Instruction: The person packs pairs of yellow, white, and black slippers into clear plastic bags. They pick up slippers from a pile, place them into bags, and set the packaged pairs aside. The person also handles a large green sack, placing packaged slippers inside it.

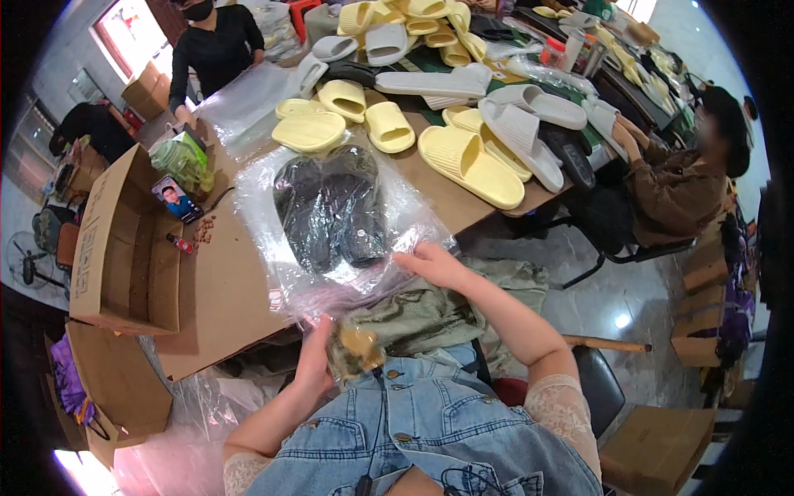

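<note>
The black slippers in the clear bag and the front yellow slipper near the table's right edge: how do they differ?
The black slippers are dark; the yellow slipper is pale.
The black slippers lie inside a clear bag; the yellow slipper is unwrapped.
The black slippers are a pair; the yellow slipper is a single one.
Both are slippers, lying over the brown table.

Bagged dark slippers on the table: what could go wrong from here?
The clear bag with the dark slippers lies by the table's near edge, so it might slide off if pulled.

The front yellow slipper sits close to the edge too; a nudge could drop it.
</note>
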The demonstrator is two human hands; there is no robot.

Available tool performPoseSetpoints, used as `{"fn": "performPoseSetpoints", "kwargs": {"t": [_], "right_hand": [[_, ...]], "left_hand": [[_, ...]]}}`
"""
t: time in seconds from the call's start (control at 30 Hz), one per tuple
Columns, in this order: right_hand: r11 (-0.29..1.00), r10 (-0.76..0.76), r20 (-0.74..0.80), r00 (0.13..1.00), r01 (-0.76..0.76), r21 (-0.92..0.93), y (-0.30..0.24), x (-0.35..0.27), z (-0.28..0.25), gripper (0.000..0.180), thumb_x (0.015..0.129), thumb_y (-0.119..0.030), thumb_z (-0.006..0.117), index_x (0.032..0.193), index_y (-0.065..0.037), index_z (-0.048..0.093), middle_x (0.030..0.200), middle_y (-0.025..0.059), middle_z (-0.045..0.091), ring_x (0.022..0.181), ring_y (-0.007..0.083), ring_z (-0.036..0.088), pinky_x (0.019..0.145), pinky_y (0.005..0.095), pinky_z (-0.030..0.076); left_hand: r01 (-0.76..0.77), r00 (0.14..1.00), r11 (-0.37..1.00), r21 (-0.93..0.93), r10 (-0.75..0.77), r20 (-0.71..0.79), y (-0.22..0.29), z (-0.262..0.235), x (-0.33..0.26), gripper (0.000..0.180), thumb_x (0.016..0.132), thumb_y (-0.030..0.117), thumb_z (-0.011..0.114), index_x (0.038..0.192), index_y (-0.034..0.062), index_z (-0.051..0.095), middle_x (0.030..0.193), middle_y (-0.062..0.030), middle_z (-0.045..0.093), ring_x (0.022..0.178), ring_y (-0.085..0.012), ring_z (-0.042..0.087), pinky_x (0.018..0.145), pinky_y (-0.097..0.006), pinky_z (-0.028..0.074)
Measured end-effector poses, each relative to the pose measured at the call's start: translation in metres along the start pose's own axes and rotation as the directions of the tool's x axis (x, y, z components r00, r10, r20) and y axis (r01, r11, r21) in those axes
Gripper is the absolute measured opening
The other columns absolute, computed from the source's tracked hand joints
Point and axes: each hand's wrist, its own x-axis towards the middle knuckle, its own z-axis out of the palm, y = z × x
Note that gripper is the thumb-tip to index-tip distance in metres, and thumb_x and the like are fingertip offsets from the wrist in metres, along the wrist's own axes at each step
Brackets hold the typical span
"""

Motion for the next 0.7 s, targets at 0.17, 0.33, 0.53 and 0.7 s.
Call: {"fn": "performPoseSetpoints", "kwargs": {"t": [0.17,0.33,0.53,0.7], "right_hand": [[0.989,0.039,0.327,0.944,0.011,-0.148,0.02,-0.073,-0.08,0.057,0.079,-0.05,0.076,0.107,-0.001,0.068,0.105,0.0112,0.066,0.104,0.0154,0.059,0.087,0.0292,0.047],[0.928,0.371,0.365,0.854,-0.323,-0.187,0.038,-0.121,-0.169,0.052,0.08,-0.039,0.079,0.117,-0.004,0.068,0.111,0.0068,0.069,0.101,0.0136,0.062,0.09,0.0307,0.049],[0.951,0.31,-0.084,0.947,-0.309,0.025,0.104,-0.134,-0.224,0.032,0.087,-0.024,0.073,0.11,-0.003,0.068,0.098,0.0012,0.068,0.09,0.0107,0.06,0.081,0.0295,0.049],[0.939,0.126,-0.195,0.973,-0.054,0.34,0.119,-0.088,-0.186,0.035,0.09,-0.024,0.069,0.117,-0.003,0.063,0.107,0.0043,0.066,0.095,0.011,0.06,0.084,0.029,0.048]], "left_hand": [[-0.186,0.9,0.757,0.627,-0.125,0.418,-0.016,0.003,-0.004,0.066,0.086,0.038,0.073,0.135,0.0018,0.047,0.127,-0.0141,0.059,0.116,-0.0208,0.057,0.1,-0.034,0.045],[-0.703,0.707,0.147,0.696,0.248,0.662,-0.01,0.078,0.036,0.039,0.083,0.023,0.072,0.116,0.0029,0.063,0.108,-0.0141,0.066,0.101,-0.0232,0.063,0.09,-0.034,0.047],[-0.731,0.671,0.139,0.668,0.318,0.67,0.009,0.185,0.124,0.036,0.087,0.031,0.066,0.107,0.0009,0.067,0.096,-0.0212,0.069,0.091,-0.0373,0.066,0.082,-0.041,0.051],[-0.697,0.71,0.22,0.683,0.344,0.614,0.007,0.212,0.194,0.034,0.087,0.029,0.064,0.103,-0.0009,0.068,0.094,-0.0224,0.07,0.089,-0.0383,0.066,0.08,-0.041,0.051]]}}
